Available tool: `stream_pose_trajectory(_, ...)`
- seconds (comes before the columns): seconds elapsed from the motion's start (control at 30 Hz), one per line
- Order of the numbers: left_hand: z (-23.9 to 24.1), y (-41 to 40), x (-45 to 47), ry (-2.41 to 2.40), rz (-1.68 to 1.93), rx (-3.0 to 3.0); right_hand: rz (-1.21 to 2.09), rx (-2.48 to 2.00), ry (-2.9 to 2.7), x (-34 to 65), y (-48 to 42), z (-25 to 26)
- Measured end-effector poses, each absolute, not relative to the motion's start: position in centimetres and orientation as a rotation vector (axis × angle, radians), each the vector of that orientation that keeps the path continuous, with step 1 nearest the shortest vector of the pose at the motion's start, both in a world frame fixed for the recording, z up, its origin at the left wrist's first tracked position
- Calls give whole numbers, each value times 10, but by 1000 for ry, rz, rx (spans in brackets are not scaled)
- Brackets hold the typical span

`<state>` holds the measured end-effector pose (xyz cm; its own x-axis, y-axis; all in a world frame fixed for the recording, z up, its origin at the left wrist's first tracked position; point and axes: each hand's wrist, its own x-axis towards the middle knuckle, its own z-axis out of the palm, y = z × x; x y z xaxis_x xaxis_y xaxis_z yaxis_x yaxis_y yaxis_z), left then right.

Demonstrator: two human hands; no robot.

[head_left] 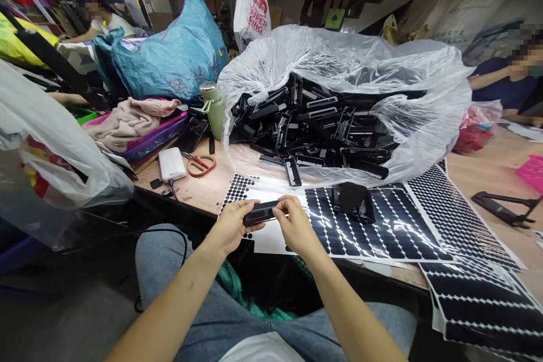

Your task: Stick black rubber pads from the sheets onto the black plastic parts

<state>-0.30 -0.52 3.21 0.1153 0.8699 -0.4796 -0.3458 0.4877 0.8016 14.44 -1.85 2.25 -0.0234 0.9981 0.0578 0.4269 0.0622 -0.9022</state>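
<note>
My left hand and my right hand together hold a small black plastic bar just above the table's near edge. The left fingers wrap its left end; the right fingertips pinch its right end. Under the hands lies a white sheet of black round stickers, partly used at its left. A black plastic piece rests on that sheet. Behind it, a clear plastic bag holds a heap of black plastic bars.
More sticker sheets lie at the right. Red-handled scissors, a white power bank and a green bottle stand at the left by folded cloth and a blue bag. Other people sit far left and right.
</note>
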Motion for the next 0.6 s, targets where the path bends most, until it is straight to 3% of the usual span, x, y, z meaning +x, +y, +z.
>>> stream_pose_trajectory(0.27, 30, -5, 3, 1125, 959, 572, 795, -1508, -1587, 152, -16, 9)
stream_pose_trajectory(0.43, 12, 3, 9, 1191, 892, 572, 475, -2125, -1444, 188, 0, -23)
stream_pose_trajectory(0.6, 1, 9, 11, 1187, 859, 578, 497, -2310, -1557, 198, 10, -37)
